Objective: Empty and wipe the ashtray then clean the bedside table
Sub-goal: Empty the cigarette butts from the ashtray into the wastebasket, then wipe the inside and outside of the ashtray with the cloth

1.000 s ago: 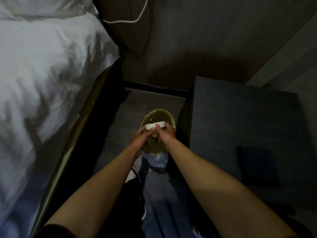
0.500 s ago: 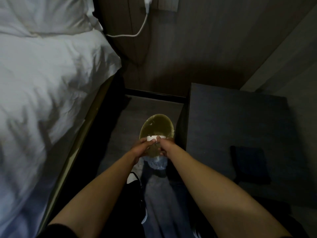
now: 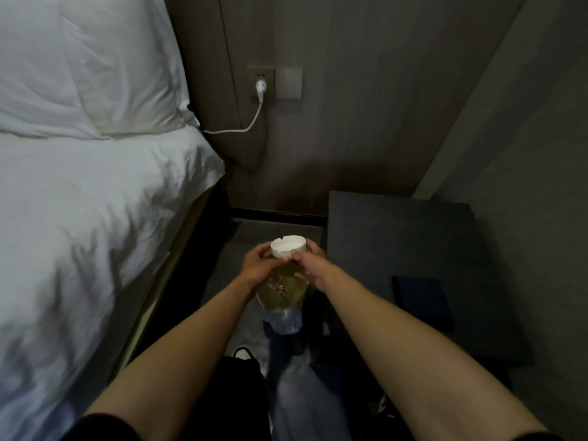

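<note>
Raised since half a second ago, the round white ceramic ashtray (image 3: 288, 247) now sits higher in our two hands, its open side turned up toward us and clear of the yellowish translucent plastic bin bag (image 3: 281, 292) it was tipped over before. Our view has lifted too, bringing a wall socket with a white plug (image 3: 261, 87) and its white cable (image 3: 237, 128) into the upper middle of the frame.

Just below centre, our left hand (image 3: 256, 267) grips the ashtray's left side with curled fingers, and our right hand (image 3: 310, 265) pinches its right side, thumb on the near rim. Both hands wrap it closely, with no gap we can see. Directly beneath it in the frame lies the bag's open mouth, where small brownish bits, possibly cigarette ends, show dimly; the light is too poor for us to be sure.

At the right of the frame stands the dark grey wood-grain bedside table (image 3: 397, 237), close beside the ashtray but not touching it. A dark flat rectangular cloth (image 3: 423, 302) lies on its near part.

Filling the left of the frame is the bed with white duvet (image 3: 95, 218), and a white pillow (image 3: 86, 65) rests at the upper left.
</note>
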Tool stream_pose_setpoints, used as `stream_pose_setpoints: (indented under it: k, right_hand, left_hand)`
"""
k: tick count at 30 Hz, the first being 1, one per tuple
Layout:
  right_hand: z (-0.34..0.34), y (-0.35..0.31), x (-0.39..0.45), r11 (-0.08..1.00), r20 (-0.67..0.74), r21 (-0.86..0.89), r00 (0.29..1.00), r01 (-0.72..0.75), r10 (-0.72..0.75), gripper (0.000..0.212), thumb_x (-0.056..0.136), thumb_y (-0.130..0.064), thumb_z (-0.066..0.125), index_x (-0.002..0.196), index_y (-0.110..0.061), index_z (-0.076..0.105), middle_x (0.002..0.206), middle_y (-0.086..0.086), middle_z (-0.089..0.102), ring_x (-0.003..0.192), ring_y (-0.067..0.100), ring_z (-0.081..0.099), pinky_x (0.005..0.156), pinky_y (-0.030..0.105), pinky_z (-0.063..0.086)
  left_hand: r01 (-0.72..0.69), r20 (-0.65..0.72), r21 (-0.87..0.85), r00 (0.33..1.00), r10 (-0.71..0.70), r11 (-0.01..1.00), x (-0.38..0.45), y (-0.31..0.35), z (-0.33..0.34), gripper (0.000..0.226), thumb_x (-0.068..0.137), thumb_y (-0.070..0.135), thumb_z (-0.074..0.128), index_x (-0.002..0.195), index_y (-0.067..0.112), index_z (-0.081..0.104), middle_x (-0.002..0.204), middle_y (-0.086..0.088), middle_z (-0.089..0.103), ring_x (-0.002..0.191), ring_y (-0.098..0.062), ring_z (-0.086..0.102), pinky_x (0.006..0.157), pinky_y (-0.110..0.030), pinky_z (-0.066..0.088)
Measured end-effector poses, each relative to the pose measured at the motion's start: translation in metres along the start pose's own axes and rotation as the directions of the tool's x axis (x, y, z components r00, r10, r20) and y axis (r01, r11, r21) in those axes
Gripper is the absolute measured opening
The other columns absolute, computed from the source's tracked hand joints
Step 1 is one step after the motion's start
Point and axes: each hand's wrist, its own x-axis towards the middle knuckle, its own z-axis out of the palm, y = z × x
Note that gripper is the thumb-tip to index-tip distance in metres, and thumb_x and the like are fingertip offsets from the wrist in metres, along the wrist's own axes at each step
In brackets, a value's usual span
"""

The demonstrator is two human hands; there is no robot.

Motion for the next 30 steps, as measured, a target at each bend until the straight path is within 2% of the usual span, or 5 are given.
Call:
stream_pose_setpoints:
  k: [6,12,20,25,30]
  right_hand:
    - [-0.028,-0.013,-0.036,0.997,0.008,-0.006,0.997,0.080,-0.080,0.068,0.091,-0.006,0.068,0.147,-0.030,0.039,0.150,0.003,0.047,0.131,0.029,0.048,0.089,0.043,0.058]
    - [-0.064,-0.015,-0.079,0.982,0.009,-0.062,0.984,0.179,-0.179,0.078,0.085,-0.008,0.077,0.149,-0.021,0.034,0.149,0.003,0.042,0.133,0.029,0.047,0.077,0.036,0.059]
    - [-0.116,0.001,-0.104,0.936,-0.105,-0.221,0.947,0.274,-0.303,0.081,0.075,-0.013,0.086,0.140,-0.015,0.038,0.146,0.009,0.045,0.121,0.022,0.046,0.103,0.041,0.046]
    - [-0.150,0.007,-0.119,0.943,-0.103,-0.214,0.954,0.255,-0.282,0.093,0.073,-0.006,0.086,0.151,-0.011,0.035,0.152,0.009,0.043,0.138,0.029,0.042,0.108,0.041,0.041]
    - [-0.184,0.021,-0.128,0.952,-0.138,-0.210,0.957,0.223,-0.255,0.098,0.072,-0.009,0.088,0.153,-0.013,0.033,0.153,0.008,0.043,0.139,0.029,0.042,0.104,0.041,0.043]
  left_hand:
    - [-0.117,0.014,0.081,0.993,0.117,0.990,-0.020,0.025,0.017,0.064,0.074,-0.002,0.084,0.132,0.003,0.058,0.128,-0.015,0.066,0.107,-0.017,0.062,0.087,-0.030,0.053]
    - [-0.186,0.083,0.135,0.981,0.176,0.973,-0.045,0.042,0.040,0.063,0.073,0.001,0.087,0.129,0.006,0.060,0.124,-0.012,0.067,0.106,-0.019,0.064,0.078,-0.017,0.053]
    - [-0.230,0.231,0.195,0.956,0.184,0.953,-0.067,0.054,0.083,0.071,0.073,0.004,0.088,0.134,0.008,0.053,0.127,-0.003,0.063,0.113,-0.017,0.061,0.067,-0.012,0.054]
    - [-0.263,0.332,0.204,0.925,0.186,0.943,-0.074,0.047,0.111,0.067,0.069,0.013,0.091,0.127,0.015,0.058,0.126,0.000,0.065,0.118,-0.019,0.063,0.100,-0.041,0.055]
    - [-0.301,0.434,0.218,0.882,0.185,0.928,-0.082,0.046,0.144,0.067,0.070,0.015,0.091,0.128,0.016,0.057,0.125,0.002,0.065,0.119,-0.015,0.062,0.097,-0.030,0.054]
